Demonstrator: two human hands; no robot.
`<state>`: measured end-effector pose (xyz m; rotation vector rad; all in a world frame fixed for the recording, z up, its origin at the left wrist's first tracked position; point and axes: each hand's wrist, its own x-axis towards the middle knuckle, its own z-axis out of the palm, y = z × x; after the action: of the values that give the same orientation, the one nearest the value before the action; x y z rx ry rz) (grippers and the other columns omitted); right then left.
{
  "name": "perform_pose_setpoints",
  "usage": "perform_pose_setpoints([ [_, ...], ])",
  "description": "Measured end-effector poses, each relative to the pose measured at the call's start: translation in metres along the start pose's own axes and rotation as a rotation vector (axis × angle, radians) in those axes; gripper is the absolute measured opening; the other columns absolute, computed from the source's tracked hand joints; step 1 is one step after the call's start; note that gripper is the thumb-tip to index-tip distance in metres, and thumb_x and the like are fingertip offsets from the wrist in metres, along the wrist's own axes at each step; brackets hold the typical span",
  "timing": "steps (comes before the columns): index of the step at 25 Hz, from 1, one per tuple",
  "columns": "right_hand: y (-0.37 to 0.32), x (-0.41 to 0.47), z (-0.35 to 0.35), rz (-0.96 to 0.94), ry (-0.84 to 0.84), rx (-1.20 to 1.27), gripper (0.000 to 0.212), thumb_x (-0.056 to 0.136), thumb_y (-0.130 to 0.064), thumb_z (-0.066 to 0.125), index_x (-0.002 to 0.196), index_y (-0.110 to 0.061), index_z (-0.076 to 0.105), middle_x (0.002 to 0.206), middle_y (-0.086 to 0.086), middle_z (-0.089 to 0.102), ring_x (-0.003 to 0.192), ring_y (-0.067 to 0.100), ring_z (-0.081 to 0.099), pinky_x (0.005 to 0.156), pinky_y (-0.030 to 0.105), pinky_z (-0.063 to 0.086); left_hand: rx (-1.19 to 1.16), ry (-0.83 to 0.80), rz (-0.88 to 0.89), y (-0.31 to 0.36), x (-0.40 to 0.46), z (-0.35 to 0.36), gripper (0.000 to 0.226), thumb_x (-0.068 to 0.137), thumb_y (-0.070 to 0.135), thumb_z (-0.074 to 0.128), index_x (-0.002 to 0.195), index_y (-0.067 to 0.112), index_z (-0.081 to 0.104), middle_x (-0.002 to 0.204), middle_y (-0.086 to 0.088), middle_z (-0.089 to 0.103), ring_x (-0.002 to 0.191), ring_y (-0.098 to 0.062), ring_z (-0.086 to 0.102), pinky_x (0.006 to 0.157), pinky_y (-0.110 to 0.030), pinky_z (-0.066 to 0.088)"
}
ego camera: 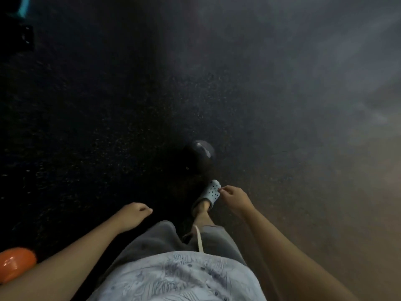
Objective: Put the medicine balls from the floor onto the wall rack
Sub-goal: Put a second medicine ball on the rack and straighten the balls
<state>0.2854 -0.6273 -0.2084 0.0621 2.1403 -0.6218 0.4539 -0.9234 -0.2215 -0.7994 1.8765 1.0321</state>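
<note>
Dark ball [199, 156], on floor [108, 116] just beyond shoe [209, 193]: likely heavy, smooth, firm; cup both sides; left hand [135, 215] and right hand [233, 197] loosely curled, empty.

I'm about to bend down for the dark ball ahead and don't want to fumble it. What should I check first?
1. Both hands free: left hand and right hand hold nothing. Ok.
2. Dark ball within view, just ahead of the clog: ok.
3. Floor around the ball free of obstacles: ok.
4. Orange ball lies apart at the left: ok.
5. Wall rack location: not in view, cannot tell.
</note>
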Motion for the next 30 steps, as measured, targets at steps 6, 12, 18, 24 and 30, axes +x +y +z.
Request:
perform_pose_setpoints([
  [6,0.013,0.097,-0.06,0.114,-0.009,-0.002,0.032,0.104,-0.026,0.049,0.126,-0.015,0.069,0.123,0.009,0.072,0.104,0.021,0.063,0.082,0.028,0.042,0.09,0.042,-0.132,0.064,0.078,-0.044,0.03,0.104,0.034,0.054,0.123,0.017,0.071,0.126,-0.009,0.071,0.113,-0.024,0.065,0.096,-0.033,0.049],
  [12,-0.003,0.209,-0.068,0.145,-0.058,-0.077,0.032,0.104,-0.026,0.048,0.125,-0.015,0.068,0.124,0.01,0.071,0.099,0.019,0.059,0.08,0.029,0.041,-0.147,0.109,-0.14,0.133,0.176,-0.06,0.029,0.105,0.034,0.051,0.121,0.02,0.07,0.12,-0.006,0.07,0.108,-0.021,0.064,0.088,-0.036,0.049],
  [18,0.002,0.352,-0.005,0.235,-0.035,0.102,0.035,0.103,-0.027,0.049,0.131,-0.013,0.065,0.131,0.011,0.068,0.12,0.027,0.061,0.087,0.027,0.037,-0.219,0.08,-0.228,0.143,0.347,-0.03,0.03,0.105,0.034,0.049,0.121,0.019,0.069,0.109,-0.002,0.067,0.098,-0.018,0.062,0.078,-0.032,0.046],
  [24,0.043,0.528,0.057,0.453,0.101,0.432,0.05,0.103,-0.044,0.044,0.144,-0.017,0.052,0.145,0.012,0.054,0.129,0.031,0.053,0.107,0.046,0.046,-0.451,0.078,-0.426,0.117,0.532,0.027,0.055,0.103,0.056,0.041,0.14,0.017,0.056,0.119,-0.005,0.063,0.106,-0.028,0.062,0.101,-0.045,0.051],
  [30,0.082,0.588,0.083,0.635,-0.15,0.825,0.044,0.086,-0.062,0.058,0.106,-0.026,0.076,0.085,0.002,0.081,0.069,0.022,0.078,0.058,0.032,0.06,-1.046,-0.155,-0.536,0.092,0.608,0.071,0.067,0.068,0.085,0.052,0.096,0.034,0.085,0.101,-0.006,0.083,0.103,-0.033,0.07,0.073,-0.046,0.055],
])
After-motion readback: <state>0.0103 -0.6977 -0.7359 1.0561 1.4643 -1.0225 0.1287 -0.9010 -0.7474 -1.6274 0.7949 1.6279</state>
